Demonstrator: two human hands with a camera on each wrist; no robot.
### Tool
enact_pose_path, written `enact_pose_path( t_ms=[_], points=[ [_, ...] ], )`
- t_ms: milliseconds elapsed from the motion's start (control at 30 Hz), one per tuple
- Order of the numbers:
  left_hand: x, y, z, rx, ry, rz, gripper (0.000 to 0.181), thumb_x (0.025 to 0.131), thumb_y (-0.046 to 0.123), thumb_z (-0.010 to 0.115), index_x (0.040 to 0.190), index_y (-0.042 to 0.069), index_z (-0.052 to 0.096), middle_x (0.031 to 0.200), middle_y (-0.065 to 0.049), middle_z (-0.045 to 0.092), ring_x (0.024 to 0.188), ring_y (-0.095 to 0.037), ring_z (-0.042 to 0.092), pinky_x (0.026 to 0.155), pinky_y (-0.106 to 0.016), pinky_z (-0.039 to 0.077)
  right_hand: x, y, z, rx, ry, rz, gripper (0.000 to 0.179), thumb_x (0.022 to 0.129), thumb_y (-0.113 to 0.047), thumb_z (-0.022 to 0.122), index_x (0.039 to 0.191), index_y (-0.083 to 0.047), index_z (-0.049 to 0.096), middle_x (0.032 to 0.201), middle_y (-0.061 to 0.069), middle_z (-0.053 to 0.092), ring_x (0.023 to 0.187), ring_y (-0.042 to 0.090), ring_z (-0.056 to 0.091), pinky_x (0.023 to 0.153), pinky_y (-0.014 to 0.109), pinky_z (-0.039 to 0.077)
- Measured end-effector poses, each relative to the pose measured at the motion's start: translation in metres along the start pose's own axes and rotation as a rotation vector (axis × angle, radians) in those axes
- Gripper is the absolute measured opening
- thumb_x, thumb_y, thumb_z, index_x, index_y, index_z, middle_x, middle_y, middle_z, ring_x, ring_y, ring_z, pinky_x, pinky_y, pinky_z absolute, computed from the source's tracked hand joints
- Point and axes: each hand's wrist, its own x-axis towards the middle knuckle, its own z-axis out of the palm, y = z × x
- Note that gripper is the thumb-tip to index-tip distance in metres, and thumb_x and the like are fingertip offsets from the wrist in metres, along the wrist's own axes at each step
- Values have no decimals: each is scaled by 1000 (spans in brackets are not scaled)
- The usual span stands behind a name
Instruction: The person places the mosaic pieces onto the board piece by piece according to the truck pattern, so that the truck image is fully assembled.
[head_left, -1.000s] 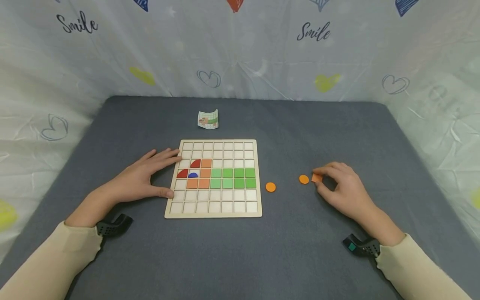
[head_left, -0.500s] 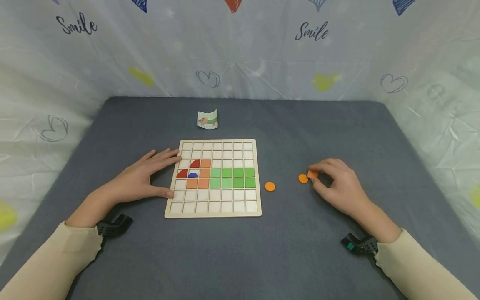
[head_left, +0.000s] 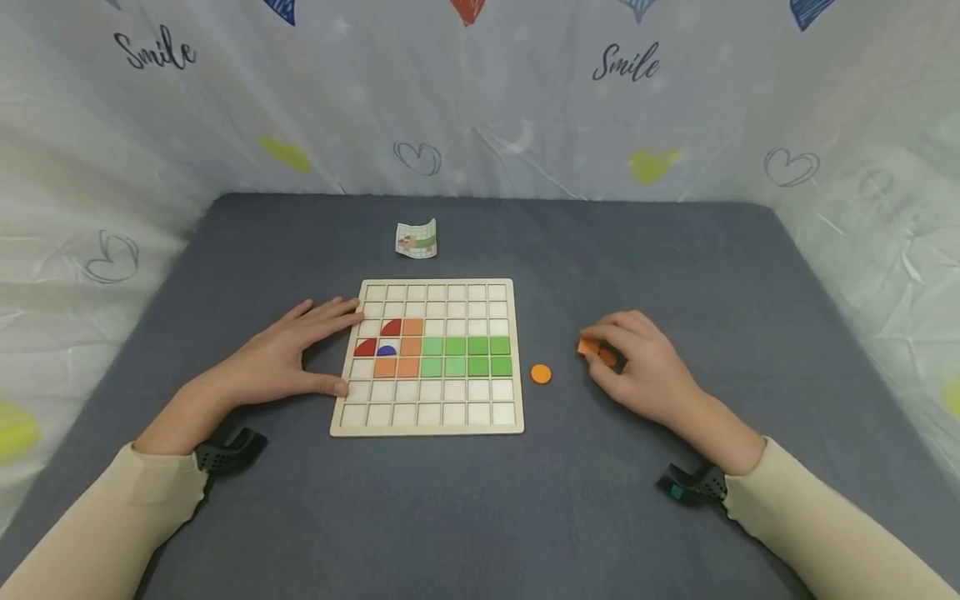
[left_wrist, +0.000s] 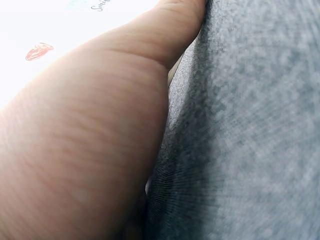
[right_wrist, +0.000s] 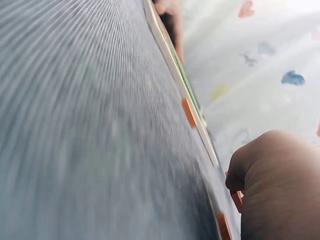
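Note:
My left hand [head_left: 288, 354] rests with spread fingers at the left edge of a pale wooden grid board [head_left: 427, 425]; thumb and fingertips touch its rim. Colored tiles fill some cells: green squares [head_left: 466, 356], orange squares [head_left: 408, 347], red quarter circles [head_left: 392, 327] and a blue half circle [head_left: 386, 351]. To the right of the board, my right hand [head_left: 645, 362] pinches an orange square tile [head_left: 588, 346] between thumb and fingers. Partly under that hand lies an orange disc [head_left: 607, 357]. Another orange disc [head_left: 541, 374] sits between this hand and the board.
Behind the board lies a small curled picture card [head_left: 416, 239] with a grid drawing. The table has a dark grey cloth [head_left: 480, 508]. A printed white curtain [head_left: 525, 108] hangs behind it and at both sides.
My right hand has moved left with the orange square tile, passing over the nearer orange disc. The left hand and the board have stayed in place.

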Motion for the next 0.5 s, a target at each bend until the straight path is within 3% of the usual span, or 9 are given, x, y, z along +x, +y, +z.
enact_pose_path(
  t_ms=[500],
  points=[
    [-1,0,-1,0,3,-4,110,84,65,89,173,31,35,182,7,19,169,-28,13,137,-51,2,38,-33,38,114,-29,-118,21,94,-7,81,114,-3,81,109,5,73,102,26,65,88,44,57]
  ],
)
